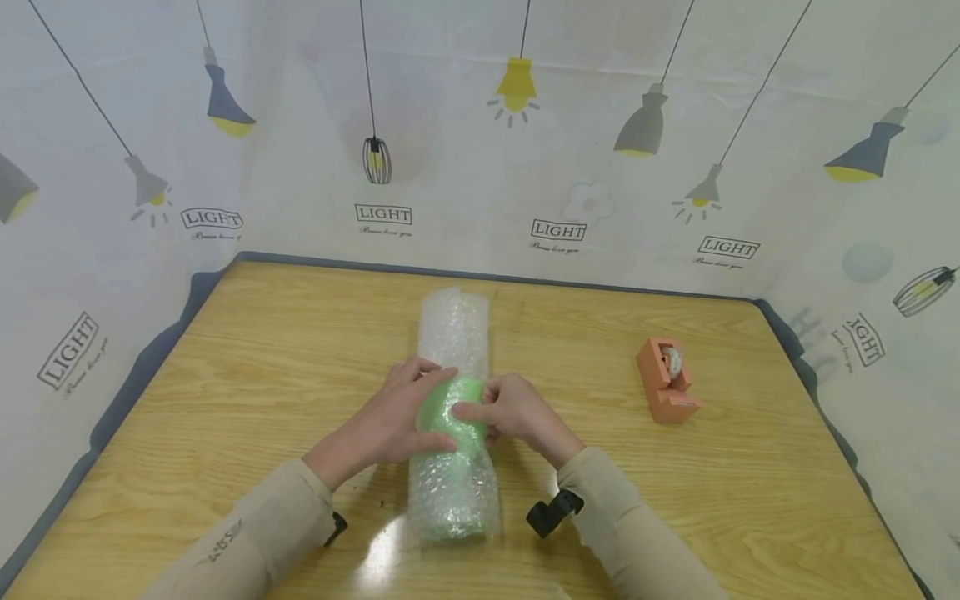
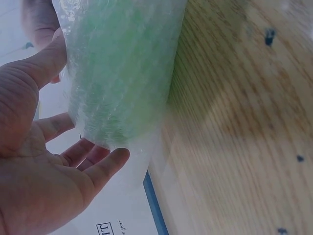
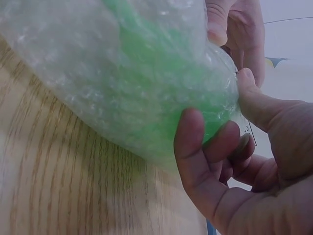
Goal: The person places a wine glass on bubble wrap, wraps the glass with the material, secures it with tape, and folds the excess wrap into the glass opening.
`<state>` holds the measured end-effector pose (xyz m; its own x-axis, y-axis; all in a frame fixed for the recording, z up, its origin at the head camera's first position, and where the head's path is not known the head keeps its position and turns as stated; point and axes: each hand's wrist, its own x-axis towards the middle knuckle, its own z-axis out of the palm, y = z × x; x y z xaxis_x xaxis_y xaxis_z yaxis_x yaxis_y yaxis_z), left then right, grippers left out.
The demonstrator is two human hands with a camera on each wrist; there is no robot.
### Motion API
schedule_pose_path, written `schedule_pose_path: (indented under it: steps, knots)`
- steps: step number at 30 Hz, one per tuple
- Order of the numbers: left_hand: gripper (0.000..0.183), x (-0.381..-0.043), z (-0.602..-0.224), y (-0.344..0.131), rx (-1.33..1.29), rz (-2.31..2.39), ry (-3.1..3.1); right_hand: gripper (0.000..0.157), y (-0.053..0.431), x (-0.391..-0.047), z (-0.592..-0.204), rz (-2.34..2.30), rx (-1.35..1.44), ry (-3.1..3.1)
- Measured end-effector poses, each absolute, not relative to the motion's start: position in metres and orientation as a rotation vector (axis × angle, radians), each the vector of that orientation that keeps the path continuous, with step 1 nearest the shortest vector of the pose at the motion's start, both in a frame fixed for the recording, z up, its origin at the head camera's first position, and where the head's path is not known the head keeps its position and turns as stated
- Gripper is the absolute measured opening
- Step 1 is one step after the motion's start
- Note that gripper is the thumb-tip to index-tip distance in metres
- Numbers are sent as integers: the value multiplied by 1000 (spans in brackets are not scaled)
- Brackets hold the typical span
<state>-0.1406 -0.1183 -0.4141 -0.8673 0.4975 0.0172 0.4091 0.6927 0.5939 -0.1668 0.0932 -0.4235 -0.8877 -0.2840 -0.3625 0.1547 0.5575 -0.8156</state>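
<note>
A bubble-wrapped green object (image 1: 450,483) lies lengthwise on the table, its clear wrap running on past the green part at the far end. The green thing's exact kind is hidden by the wrap. My left hand (image 1: 393,421) holds it from the left, with thumb and fingers spread over its top and side. From the right, my right hand (image 1: 521,412) grips it, thumb on top and fingers bent against the side. Both wrist views show the green through the bubble wrap (image 2: 122,73), with fingertips touching the plastic (image 3: 146,98).
An orange tape dispenser (image 1: 663,387) with a roll of clear tape stands to the right on the wooden table (image 1: 300,333). A white sheet printed with lamps (image 1: 450,192) surrounds the table's back and sides. Black straps (image 1: 555,512) sit at the wrists.
</note>
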Motion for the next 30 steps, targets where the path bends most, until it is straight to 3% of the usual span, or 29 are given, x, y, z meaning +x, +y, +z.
schedule_pose_path:
  steps: [30]
  knots:
    - [96, -142, -416, -119, 712, 929, 2730, 35, 107, -169, -435, -1510, -180, 2134]
